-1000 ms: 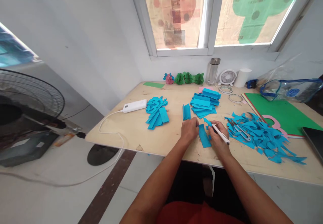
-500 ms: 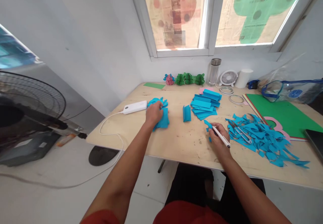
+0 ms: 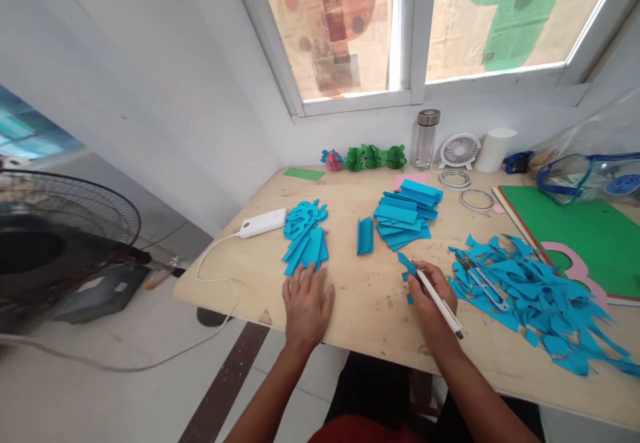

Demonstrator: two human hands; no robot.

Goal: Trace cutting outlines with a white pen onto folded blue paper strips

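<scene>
- Left hand (image 3: 306,300) spread, looks empty, fanned blue paper strips (image 3: 311,248) right by its fingertips; pat lightly, they'd probably skid.
- Right hand (image 3: 431,291) curled round slim white pen (image 3: 443,306); don't crease the curvy blue paper piece (image 3: 406,262) beside it.

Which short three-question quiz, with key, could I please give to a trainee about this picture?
1. Which hand holds the pen?
2. True or false: in the picture, the bottle stands right of the small fan.
3. The left hand is nearest to: A) the small fan; B) blue paper strips; C) the bottle.

Key:
1. The right hand.
2. False; the bottle stands left of the small fan.
3. B.
</scene>
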